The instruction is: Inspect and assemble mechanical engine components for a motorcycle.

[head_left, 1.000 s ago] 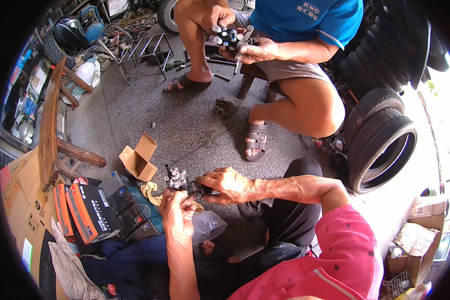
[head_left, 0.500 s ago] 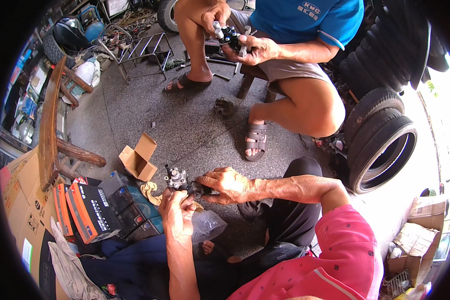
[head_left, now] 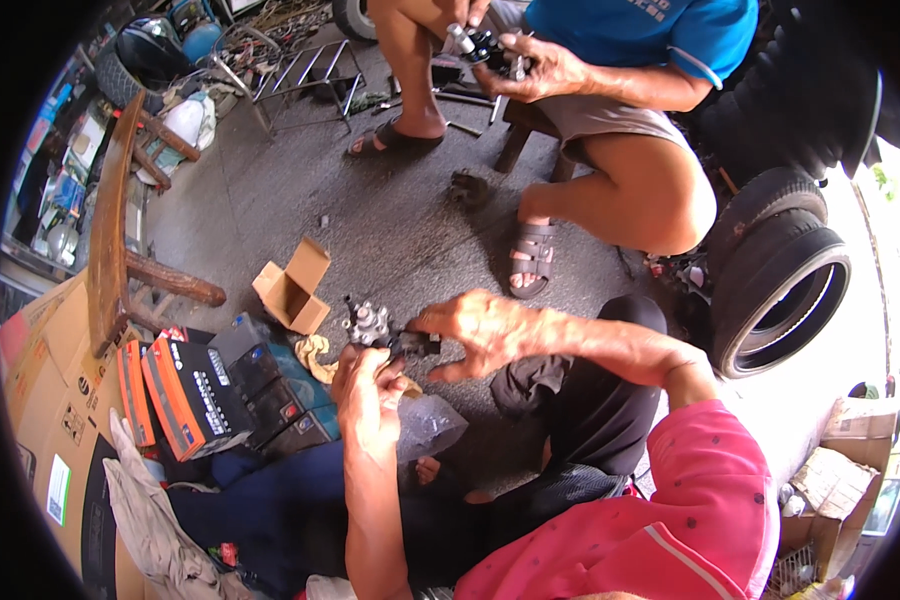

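My left hand is closed around the lower side of a silver and black metal part that looks like a carburetor. Beside its black end, my right hand has thumb and fingers apart, with no firm grip showing. A clear plastic bag lies by my left wrist. Just past the part are a crumpled tan paper and an opened small cardboard box. Across from me, a person in a blue shirt holds a similar black and silver part in both hands.
Black and orange boxes and darker boxes stand at my left, near a wooden bench. Old tires stack at the right. A dark metal piece lies on the floor near the person's sandal.
My right hand has lifted slightly off the part and its fingers have spread. The left hand keeps its hold. The whole view has shifted a little, and the other person's hands have moved on their part.
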Tool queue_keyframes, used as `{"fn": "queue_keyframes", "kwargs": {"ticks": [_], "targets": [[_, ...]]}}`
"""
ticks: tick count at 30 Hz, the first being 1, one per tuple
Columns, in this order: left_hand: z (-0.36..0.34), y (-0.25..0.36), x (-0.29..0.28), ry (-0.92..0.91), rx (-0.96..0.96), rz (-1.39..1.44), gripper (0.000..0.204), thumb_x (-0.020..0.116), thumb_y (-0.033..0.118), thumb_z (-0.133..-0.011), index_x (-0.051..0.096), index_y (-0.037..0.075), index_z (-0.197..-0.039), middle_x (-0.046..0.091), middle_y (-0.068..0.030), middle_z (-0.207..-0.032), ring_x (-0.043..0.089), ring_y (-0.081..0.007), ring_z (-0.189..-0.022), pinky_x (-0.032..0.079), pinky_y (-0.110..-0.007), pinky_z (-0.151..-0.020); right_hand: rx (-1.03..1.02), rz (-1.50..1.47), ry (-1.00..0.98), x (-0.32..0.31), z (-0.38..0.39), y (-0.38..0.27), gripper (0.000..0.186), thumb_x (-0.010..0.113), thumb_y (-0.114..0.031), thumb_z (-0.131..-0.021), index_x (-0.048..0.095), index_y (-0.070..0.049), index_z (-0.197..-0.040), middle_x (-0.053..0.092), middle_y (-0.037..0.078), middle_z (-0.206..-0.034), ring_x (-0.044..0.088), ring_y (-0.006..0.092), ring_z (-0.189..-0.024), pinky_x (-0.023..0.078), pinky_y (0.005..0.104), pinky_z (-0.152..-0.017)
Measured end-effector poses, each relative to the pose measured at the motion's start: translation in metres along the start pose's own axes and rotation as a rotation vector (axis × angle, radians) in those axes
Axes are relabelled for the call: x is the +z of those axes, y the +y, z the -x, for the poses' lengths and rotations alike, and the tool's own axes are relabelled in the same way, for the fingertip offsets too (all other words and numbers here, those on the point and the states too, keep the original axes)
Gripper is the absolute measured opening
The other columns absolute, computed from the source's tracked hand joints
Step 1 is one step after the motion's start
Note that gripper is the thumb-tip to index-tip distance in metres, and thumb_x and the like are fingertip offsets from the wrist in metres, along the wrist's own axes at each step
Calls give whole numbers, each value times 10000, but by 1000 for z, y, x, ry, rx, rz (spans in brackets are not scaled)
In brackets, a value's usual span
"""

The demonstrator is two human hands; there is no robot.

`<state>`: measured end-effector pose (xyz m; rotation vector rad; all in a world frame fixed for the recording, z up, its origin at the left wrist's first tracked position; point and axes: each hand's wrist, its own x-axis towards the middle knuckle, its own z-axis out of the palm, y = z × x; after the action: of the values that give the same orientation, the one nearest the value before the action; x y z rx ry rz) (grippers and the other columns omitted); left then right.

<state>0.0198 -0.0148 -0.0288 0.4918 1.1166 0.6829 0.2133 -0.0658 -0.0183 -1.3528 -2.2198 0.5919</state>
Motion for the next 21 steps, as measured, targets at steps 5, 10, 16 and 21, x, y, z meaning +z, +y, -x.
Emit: {"fn": "queue_keyframes", "kwargs": {"ticks": [5, 10, 16, 21], "targets": [[4, 2, 11, -68, -7, 18, 198, 648, 74, -743, 503, 123, -868, 521, -34, -853, 590, -222, -796, 443, -267, -537, -247, -135, 244, -89, -20, 54, 525, 785, -163, -687, 531, 6, -1114, 607, 129, -1017, 631, 248, -790, 528, 338, -637], [19, 9, 16, 1, 76, 42, 184, 600, 4, -790, 449, 83, -720, 514, -82, -716, 538, -134, -580, 312, -175, -373, -49, 451, 136, -181, -7, 2, 475, 768, -114, -687, 545, 5, -1090, 604, 133, -1032, 616, 261, -845, 518, 335, -692], [16, 8, 17, -74, 40, 12, 77, 583, 28, -814, 518, 69, -818, 512, -55, -775, 569, -184, -728, 418, -277, -533, 80, 332, 37, -158, 22, 16, 459, 754, -109, -694, 546, 5, -1087, 602, 133, -1039, 610, 262, -860, 512, 338, -705], [11, 7, 15, -39, 23, 27, 76, 574, 41, -824, 516, 90, -822, 512, -42, -801, 561, -199, -762, 399, -274, -552, 102, 283, 3, -133, 11, 2, 445, 743, -106, -700, 547, 5, -1084, 600, 133, -1044, 604, 263, -872, 506, 340, -717]]}}
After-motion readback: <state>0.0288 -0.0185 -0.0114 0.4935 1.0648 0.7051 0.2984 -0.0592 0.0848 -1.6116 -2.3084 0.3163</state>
